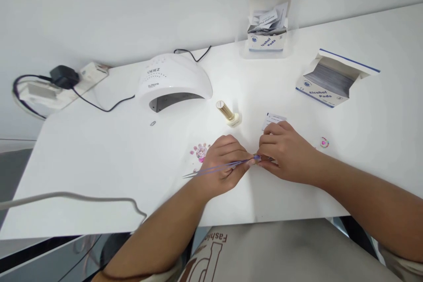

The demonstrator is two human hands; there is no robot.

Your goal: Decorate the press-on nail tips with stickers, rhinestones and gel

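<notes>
My left hand (224, 161) is closed round a pair of thin purple tweezers (214, 168), whose tips point right and meet my right hand at a small purple piece (257, 157). My right hand (286, 152) is curled, its fingertips pinched on that small piece, too tiny to name. Both hands rest on the white table (99, 172), touching each other near its front edge. A small white packet (273, 119) lies just behind my right hand. Pink nail pieces (200, 150) lie left of my left hand.
A white nail lamp (173, 81) stands at the back centre. A gold-capped bottle (228, 113) stands behind my hands. Two open boxes of alcohol pads (267, 31) (330, 81) sit at the back right. A power strip with plug (62, 80) lies back left. A small pink ornament (324, 142) lies right.
</notes>
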